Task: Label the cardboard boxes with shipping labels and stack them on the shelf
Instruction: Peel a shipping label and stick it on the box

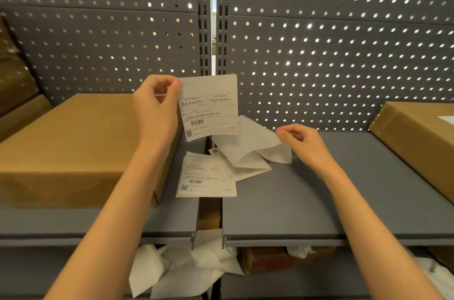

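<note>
Head view: your left hand (pixel 157 100) pinches a peeled shipping label (pixel 208 106) upright above the shelf (pixel 307 201), while your right hand (pixel 298 138) pinches its backing sheet (pixel 248 149); labelling is under way, and next you likely press it onto the cardboard box (pixel 73 142) at left.

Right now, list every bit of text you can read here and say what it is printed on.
"始发其他信息01": held shipping label, pinched in the left hand's grip; reading uncertain.
"目的其他信息01": same label, right box; reading uncertain.
Barcode, QR code and fine print on it: too small.
Loose label on the shelf: same layout, blurred.
Blank backing sheet in the right hand: no text.
Cardboard box: none.
</note>
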Motion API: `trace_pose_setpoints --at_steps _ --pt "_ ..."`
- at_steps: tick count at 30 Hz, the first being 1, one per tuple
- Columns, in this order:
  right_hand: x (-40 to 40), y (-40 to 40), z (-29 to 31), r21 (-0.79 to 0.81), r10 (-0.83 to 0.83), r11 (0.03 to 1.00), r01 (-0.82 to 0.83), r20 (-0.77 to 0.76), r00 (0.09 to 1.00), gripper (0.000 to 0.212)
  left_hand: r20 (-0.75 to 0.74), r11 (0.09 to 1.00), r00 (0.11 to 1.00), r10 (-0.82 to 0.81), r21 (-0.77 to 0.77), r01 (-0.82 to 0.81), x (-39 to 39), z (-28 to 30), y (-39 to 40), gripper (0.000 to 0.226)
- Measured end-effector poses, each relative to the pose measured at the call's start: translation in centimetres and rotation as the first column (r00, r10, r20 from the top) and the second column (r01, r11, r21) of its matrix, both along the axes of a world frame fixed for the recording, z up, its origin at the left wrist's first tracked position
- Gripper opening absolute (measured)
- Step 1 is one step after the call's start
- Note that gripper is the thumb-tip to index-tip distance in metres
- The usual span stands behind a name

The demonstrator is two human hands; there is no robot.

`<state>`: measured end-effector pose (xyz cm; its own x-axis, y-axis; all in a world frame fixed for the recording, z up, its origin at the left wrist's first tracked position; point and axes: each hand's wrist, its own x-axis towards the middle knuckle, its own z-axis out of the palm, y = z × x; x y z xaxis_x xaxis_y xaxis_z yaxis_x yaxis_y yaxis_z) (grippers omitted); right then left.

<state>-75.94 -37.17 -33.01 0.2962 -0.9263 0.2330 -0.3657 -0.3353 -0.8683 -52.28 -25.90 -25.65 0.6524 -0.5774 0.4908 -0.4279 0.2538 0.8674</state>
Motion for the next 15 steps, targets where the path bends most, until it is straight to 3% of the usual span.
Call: trace_pose_setpoints --at_steps 5,11,15 --pt "0.5 0.5 1.1 -0.031 0.031 0.999 -0.031 -0.019 0.999 0.013 -0.028 1.0 0.999 -0.024 0.012 0.024 -0.1 0.9 0.3 0.008" --pt "3.8 2.9 5.6 -0.125 0.206 0.975 -0.185 0.187 0.96 0.008 -0.011 1.0 1.0 0.003 -0.011 -0.004 0.3 1.1 2.0 0.011" --pt "7.5 4.9 7.7 -0.128 0.303 0.952 -0.279 0.23 0.925 0.014 -0.001 0.999 0.999 0.044 -0.017 -0.044 1.6 1.6 3.5 0.011"
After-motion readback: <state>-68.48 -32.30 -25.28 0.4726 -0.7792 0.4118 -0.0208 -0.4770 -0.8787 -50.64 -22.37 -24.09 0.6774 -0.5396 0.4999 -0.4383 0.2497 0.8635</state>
